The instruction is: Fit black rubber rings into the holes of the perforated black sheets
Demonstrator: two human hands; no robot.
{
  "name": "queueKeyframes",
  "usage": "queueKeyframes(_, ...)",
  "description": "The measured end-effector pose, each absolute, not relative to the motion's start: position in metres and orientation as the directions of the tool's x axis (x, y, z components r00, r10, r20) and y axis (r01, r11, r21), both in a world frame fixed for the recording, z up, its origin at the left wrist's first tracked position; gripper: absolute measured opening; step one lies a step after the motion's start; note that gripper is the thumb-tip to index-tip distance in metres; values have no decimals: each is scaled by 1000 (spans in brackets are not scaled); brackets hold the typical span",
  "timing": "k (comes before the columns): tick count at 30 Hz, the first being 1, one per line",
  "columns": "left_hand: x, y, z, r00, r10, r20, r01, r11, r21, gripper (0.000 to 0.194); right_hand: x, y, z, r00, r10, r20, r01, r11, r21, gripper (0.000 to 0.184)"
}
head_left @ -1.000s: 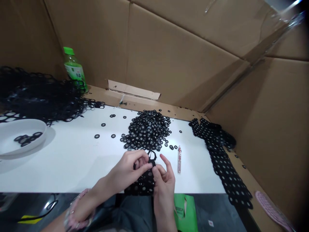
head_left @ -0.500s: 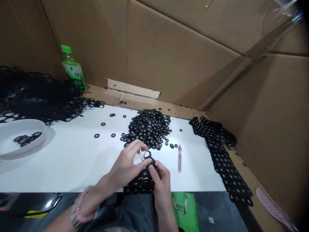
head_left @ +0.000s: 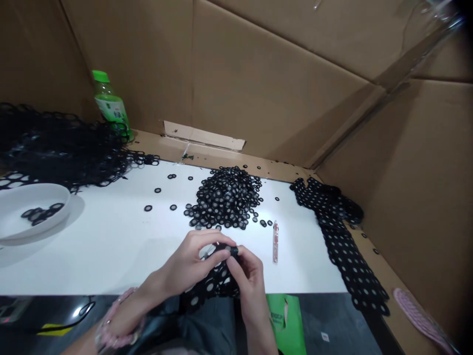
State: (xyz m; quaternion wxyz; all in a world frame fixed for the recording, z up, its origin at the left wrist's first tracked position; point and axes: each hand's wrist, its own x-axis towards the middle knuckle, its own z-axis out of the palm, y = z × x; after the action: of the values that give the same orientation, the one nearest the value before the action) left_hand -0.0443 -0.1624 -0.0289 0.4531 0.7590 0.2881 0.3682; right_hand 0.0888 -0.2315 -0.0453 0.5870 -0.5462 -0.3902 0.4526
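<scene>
Both hands meet at the front edge of the white table over a black sheet with round holes (head_left: 210,287). My left hand (head_left: 188,261), with a pink beaded bracelet on its wrist, pinches the sheet's upper edge between thumb and fingers. From the right, my right hand (head_left: 248,273) grips the same edge, thumb pressed against curled fingers. The sheet hangs bunched below them, past the table edge. Just beyond the hands lies a heap of small black rings with grey centres (head_left: 227,197). What lies between the fingertips is partly hidden.
A white bowl (head_left: 65,209) with several black pieces stands at left, before a tangled pile of black netting (head_left: 62,148) and a green bottle (head_left: 113,108). A slim clear-and-red tube (head_left: 275,241) lies right of the hands. Dotted black strips (head_left: 343,246) run along the right edge beside cardboard walls (head_left: 281,74).
My left hand has rolled over, its fingers coming down onto the sheet's edge beside the right hand. The sheet has turned and spread lower. The right hand has shifted slightly right.
</scene>
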Motion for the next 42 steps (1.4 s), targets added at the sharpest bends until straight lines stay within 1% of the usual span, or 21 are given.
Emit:
queueKeyframes(1, -45, -161, -31, 559, 785, 267, 118, -394, 912, 19, 89, -231, -45, 274, 961, -34, -107, -4, -994, 15)
queueKeyframes(4, -50, -153, -39, 530, 834, 152, 177, -284, 942, 39, 91, -231, -47, 267, 963, -18, -109, 12, -994, 15)
queueKeyframes(5, -54, -150, -43, 526, 842, 116, 178, -243, 954, 42, 92, -230, -49, 272, 962, -11, -113, 21, -993, 15)
queueKeyframes(8, -63, -149, -56, 522, 853, -13, 75, -31, 997, 46, 92, -229, -57, 329, 944, -28, -197, 40, -979, 16)
queueKeyframes(11, -66, -156, -63, 575, 811, -107, -97, 197, 976, 58, 91, -228, -60, 436, 886, -160, -383, 21, -924, 27)
queueKeyframes(13, -61, -162, -62, 658, 747, -90, -150, 248, 957, 58, 91, -228, -57, 440, 862, -251, -493, -1, -870, 33)
queueKeyframes(14, -58, -165, -61, 682, 726, -85, -146, 250, 957, 54, 91, -229, -54, 424, 861, -280, -535, -11, -845, 34)
queueKeyframes(15, -54, -167, -59, 678, 728, -97, -124, 244, 962, 48, 91, -229, -51, 406, 863, -299, -569, -17, -822, 36)
queueKeyframes(17, -47, -169, -55, 602, 785, -147, -50, 220, 974, 36, 92, -232, -45, 382, 863, -330, -618, -27, -786, 40)
queueKeyframes(20, -45, -170, -46, 523, 838, -156, 40, 159, 986, 31, 97, -235, -40, 386, 841, -381, -654, -42, -755, 42)
queueKeyframes(23, -55, -168, -32, 566, 816, -122, 98, 80, 992, 28, 107, -237, -37, 381, 849, -366, -615, -63, -786, 35)
queueKeyframes(25, -64, -166, -21, 592, 800, -101, 158, 8, 987, 27, 114, -239, -34, 297, 911, -288, -542, -87, -836, 25)
queueKeyframes(28, -76, -159, -5, 616, 786, -49, 257, -141, 956, 24, 119, -244, -29, 154, 968, -200, -467, -107, -877, 25)
queueKeyframes(32, -78, -140, 4, 675, 738, 15, 302, -295, 906, 18, 114, -249, -25, 58, 972, -227, -457, -177, -872, 27)
queueKeyframes(34, -73, -133, 3, 663, 745, 75, 321, -373, 871, 17, 107, -248, -26, 7, 970, -244, -484, -210, -849, 30)
queueKeyframes(35, -70, -132, 2, 619, 774, 135, 346, -422, 838, 17, 104, -246, -27, 13, 968, -249, -509, -208, -836, 31)
queueKeyframes(37, -63, -138, 2, 466, 834, 295, 426, -504, 751, 12, 97, -242, -31, 65, 969, -238, -553, -164, -817, 32)
queueKeyframes(38, -60, -144, 2, 406, 841, 357, 465, -526, 712, 13, 94, -240, -33, 97, 969, -227, -560, -135, -817, 30)
queueKeyframes(39, -58, -152, 3, 387, 838, 385, 489, -540, 684, 19, 91, -239, -36, 128, 969, -210, -559, -104, -823, 28)
queueKeyframes(40, -56, -161, 4, 410, 832, 374, 499, -547, 672, 27, 88, -238, -39, 155, 969, -192, -552, -76, -830, 28)
queueKeyframes(42, -53, -178, 6, 532, 806, 259, 483, -540, 690, 37, 84, -239, -45, 231, 957, -177, -538, -26, -842, 27)
